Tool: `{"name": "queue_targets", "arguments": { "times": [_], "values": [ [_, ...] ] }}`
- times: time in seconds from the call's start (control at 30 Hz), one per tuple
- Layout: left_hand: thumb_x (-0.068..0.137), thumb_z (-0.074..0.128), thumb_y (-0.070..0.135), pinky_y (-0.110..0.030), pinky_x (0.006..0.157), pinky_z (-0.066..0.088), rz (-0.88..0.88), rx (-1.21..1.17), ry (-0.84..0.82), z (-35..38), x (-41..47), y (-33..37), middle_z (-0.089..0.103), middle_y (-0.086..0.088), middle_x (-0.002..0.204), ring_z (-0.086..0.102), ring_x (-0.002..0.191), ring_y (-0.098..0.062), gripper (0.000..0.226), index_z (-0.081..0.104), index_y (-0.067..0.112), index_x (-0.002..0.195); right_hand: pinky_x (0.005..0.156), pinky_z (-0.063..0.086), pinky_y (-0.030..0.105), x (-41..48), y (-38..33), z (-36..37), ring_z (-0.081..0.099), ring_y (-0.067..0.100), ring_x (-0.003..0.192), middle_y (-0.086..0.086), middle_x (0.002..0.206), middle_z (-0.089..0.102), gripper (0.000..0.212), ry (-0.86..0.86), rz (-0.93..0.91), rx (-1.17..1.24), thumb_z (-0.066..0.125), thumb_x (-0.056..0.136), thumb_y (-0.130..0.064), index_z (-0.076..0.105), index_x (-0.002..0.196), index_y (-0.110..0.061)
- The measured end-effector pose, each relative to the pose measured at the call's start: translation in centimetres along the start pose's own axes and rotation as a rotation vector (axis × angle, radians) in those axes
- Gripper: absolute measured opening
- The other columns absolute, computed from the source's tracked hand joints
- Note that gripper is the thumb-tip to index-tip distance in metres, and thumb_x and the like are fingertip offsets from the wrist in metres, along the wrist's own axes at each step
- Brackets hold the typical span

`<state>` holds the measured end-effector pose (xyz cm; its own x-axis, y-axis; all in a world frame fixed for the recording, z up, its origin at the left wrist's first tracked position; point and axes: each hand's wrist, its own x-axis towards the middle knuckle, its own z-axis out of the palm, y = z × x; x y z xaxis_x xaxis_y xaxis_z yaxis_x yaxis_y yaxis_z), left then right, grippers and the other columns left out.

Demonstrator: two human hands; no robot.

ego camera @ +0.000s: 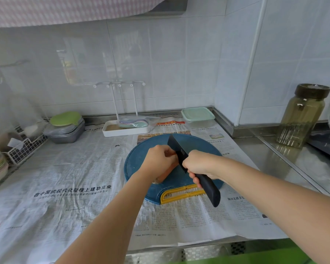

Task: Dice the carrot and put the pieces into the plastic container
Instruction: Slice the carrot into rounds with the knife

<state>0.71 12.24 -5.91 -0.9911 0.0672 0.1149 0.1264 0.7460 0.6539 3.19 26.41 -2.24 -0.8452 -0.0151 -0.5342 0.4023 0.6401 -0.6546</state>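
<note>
Carrot [167,172] lies on the blue cutting board [135,161], roughly mid-board, running diagonally from the near edge toward the centre. Most of it is hidden under the left hand [160,159], which is curled over it and pins it down. The right hand [200,164] is clenched around the handle of the black knife [176,146], with the blade at the carrot's far end, right beside the left fingers. Can't tell if the edge has bitten in yet.

Progress looks like the very start. No loose pieces are visible on the board, and the carrot appears to be one piece as far as it shows.

Plastic container [198,117] sits behind the board, toward its far-right side, well apart from it. Mint lid on, and it looks to have nothing orange inside.

Left to do: all the dicing, opening the lid, then the transfer.

Newspaper [74,187] lies under the board and covers the tabletop [274,168]. A glass jar [303,115] stands far right of the board.
</note>
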Motion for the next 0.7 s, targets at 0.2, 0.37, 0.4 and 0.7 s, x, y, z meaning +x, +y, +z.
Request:
{"name": "queue_targets", "arguments": {
  "times": [0.2, 0.37, 0.4, 0.7],
  "values": [
    [0.093, 0.056, 0.029, -0.021, 0.074, 0.039, 0.015, 0.027, -0.001, 0.1, 0.0, -0.2, 0.065, -0.001, 0.11, 0.054, 0.093, -0.012, 0.024, 0.066, 0.019, 0.112, 0.059, 0.052, 0.031, 0.3, 0.0, 0.2, 0.052, 0.02, 0.049, 0.007, 0.057, 0.057, 0.02, 0.027, 0.022, -0.019, 0.05, 0.083, -0.019, 0.058, 0.072, -0.005],
    [0.092, 0.057, 0.028, -0.022, 0.074, 0.038, 0.006, -0.002, 0.012, -0.1, -0.1, -0.2, 0.065, 0.0, 0.106, 0.053, 0.092, -0.011, 0.022, 0.068, 0.019, 0.109, 0.06, 0.054, 0.031, -0.2, -0.1, 0.7, 0.059, 0.026, 0.062, 0.013, 0.065, 0.062, 0.022, 0.085, -0.021, -0.097, 0.048, 0.086, -0.015, 0.057, 0.069, -0.004],
    [0.091, 0.058, 0.028, -0.022, 0.073, 0.038, -0.002, -0.016, 0.013, -0.1, -0.1, -0.1, 0.065, 0.001, 0.104, 0.052, 0.091, -0.011, 0.021, 0.068, 0.019, 0.107, 0.052, 0.051, 0.029, -0.3, -0.1, 0.9, 0.055, 0.024, 0.055, 0.013, 0.064, 0.058, 0.023, 0.069, -0.037, -0.092, 0.044, 0.091, -0.011, 0.054, 0.072, -0.003],
    [0.089, 0.06, 0.028, -0.021, 0.072, 0.039, -0.024, -0.058, 0.013, -0.1, -0.1, -0.3, 0.064, 0.004, 0.096, 0.054, 0.089, -0.011, 0.019, 0.069, 0.02, 0.104, 0.047, 0.045, 0.031, -0.6, 0.4, 1.8, 0.046, 0.025, 0.045, 0.015, 0.06, 0.05, 0.022, 0.041, -0.04, -0.044, 0.038, 0.095, -0.004, 0.047, 0.075, -0.001]
  ]
}}
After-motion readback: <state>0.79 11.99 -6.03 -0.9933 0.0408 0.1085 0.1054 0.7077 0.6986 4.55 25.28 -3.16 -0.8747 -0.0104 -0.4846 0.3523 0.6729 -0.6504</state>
